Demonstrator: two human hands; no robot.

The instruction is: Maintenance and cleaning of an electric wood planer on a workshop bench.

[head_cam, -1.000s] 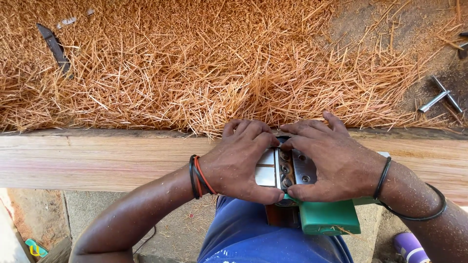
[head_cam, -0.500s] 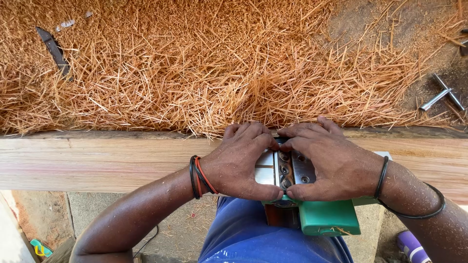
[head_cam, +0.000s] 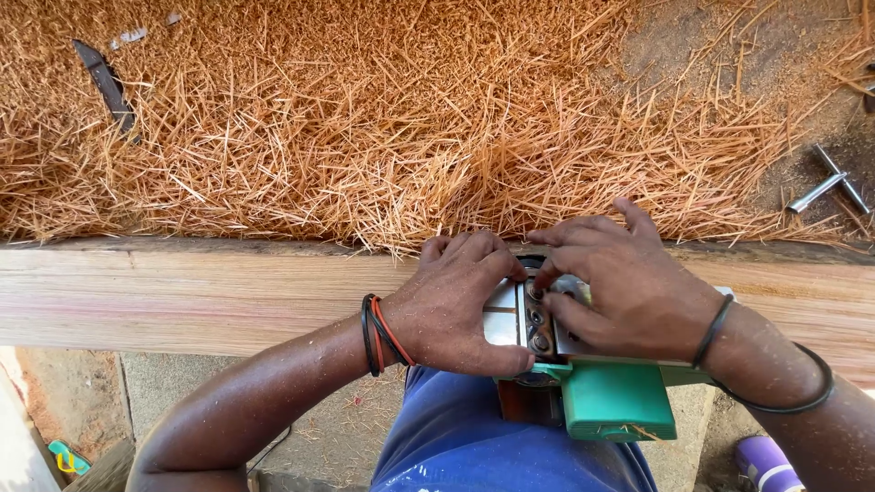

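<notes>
A green electric hand planer (head_cam: 611, 396) lies upside down, its metal sole and blade drum facing up, resting on the near edge of a long wooden plank (head_cam: 182, 296). My left hand (head_cam: 456, 305) grips the left side of the metal sole, thumb along its lower edge. My right hand (head_cam: 620, 278) lies over the right side, with fingertips pressing on the blade drum in the middle. Both wrists wear bands.
A thick heap of orange wood shavings (head_cam: 365, 128) covers the ground beyond the plank. A dark metal blade (head_cam: 105, 82) lies in it at the upper left. A T-shaped metal wrench (head_cam: 829, 182) lies at the right. My blue-clad lap (head_cam: 474, 446) is below.
My right hand's fingers have shifted slightly on the blade drum. The planer and left hand stay where they were.
</notes>
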